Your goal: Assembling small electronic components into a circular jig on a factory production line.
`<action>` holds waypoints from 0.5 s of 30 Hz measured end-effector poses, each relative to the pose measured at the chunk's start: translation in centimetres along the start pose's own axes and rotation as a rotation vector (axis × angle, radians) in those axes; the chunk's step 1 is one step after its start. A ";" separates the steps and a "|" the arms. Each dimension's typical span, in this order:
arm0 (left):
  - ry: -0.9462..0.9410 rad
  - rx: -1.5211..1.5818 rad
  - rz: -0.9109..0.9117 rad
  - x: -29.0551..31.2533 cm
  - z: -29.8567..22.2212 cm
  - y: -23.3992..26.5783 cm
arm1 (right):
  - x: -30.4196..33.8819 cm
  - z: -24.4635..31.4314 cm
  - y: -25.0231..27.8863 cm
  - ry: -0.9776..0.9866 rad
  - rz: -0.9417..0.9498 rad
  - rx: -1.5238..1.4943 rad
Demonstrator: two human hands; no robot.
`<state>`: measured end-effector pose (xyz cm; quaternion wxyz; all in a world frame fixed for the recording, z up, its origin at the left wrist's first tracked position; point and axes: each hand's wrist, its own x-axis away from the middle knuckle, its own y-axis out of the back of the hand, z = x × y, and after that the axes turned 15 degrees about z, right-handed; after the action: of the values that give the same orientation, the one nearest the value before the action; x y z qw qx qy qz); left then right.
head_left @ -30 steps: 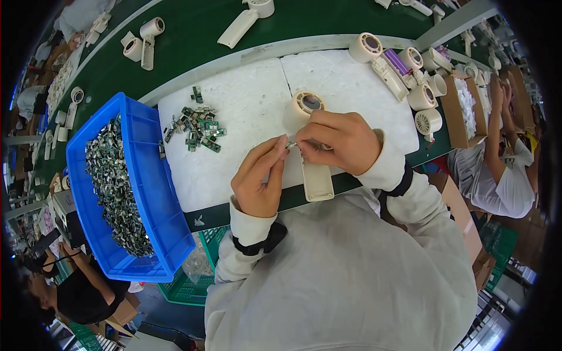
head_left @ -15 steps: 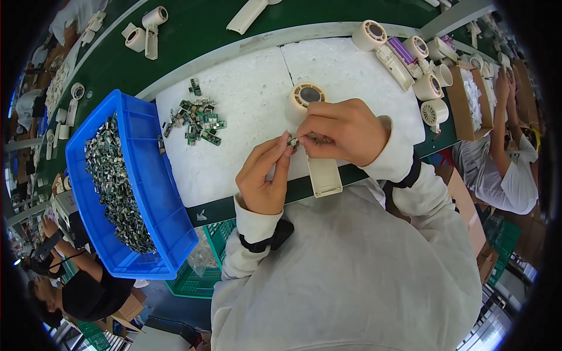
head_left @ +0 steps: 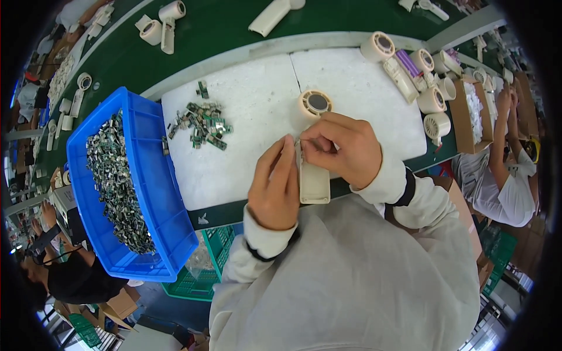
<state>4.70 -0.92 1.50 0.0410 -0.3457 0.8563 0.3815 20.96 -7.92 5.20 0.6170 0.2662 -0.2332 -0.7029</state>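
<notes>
One fan [head_left: 315,186] lies beneath my two hands, head at 12 o'clock, handle toward 6. My left hand [head_left: 274,193] has come in beside the handle, fingers nearly together; my right hand [head_left: 351,149], fingers pinched, hides the neck. What either grips I cannot tell: the small part seen between them earlier is now hidden. Around: one bin [head_left: 149,193] at 9, one board heap [head_left: 206,124] at 10, one purple cell [head_left: 407,62] near 2.

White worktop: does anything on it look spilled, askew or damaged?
Loose circuit boards lie heaped on the left of the worktop, at least one apart; strewn rather than lined up, they look untidy. The fan shows no clear damage, though the right hand hides part.
</notes>
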 end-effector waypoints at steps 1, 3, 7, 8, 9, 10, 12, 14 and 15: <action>-0.024 -0.020 0.040 -0.3 0.2 1.0 | -0.3 -0.3 0.8 0.006 0.032 0.023; 0.111 -0.143 -0.021 -0.6 1.1 3.1 | -1.7 -1.8 3.4 -0.056 0.048 -0.094; 0.253 -0.339 -0.130 0.8 5.0 5.7 | -6.4 -7.9 11.2 -0.339 0.186 -0.476; 0.278 -0.366 -0.093 1.5 6.0 6.2 | -8.1 -8.2 13.4 -0.467 0.184 -0.543; 0.297 -0.391 -0.053 1.9 6.7 6.5 | -9.0 -10.0 15.3 -0.428 0.113 -0.507; 0.318 -0.418 -0.015 2.1 7.3 6.5 | -9.8 -12.4 16.9 -0.385 0.045 -0.470; 0.310 -0.417 -0.069 2.7 7.6 6.0 | -12.2 -16.1 20.3 -0.351 -0.030 -0.350; 0.294 -0.389 -0.079 1.8 8.2 5.2 | -13.3 -19.7 22.3 -0.353 -0.128 -0.244; 0.284 -0.394 -0.098 1.7 8.2 5.3 | -13.9 -21.0 22.6 -0.419 -0.179 -0.026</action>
<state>-1.49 6.25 -1.56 -0.1297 -0.4381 0.7449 0.4862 53.01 2.92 5.50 0.4936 0.1261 -0.3227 -0.7977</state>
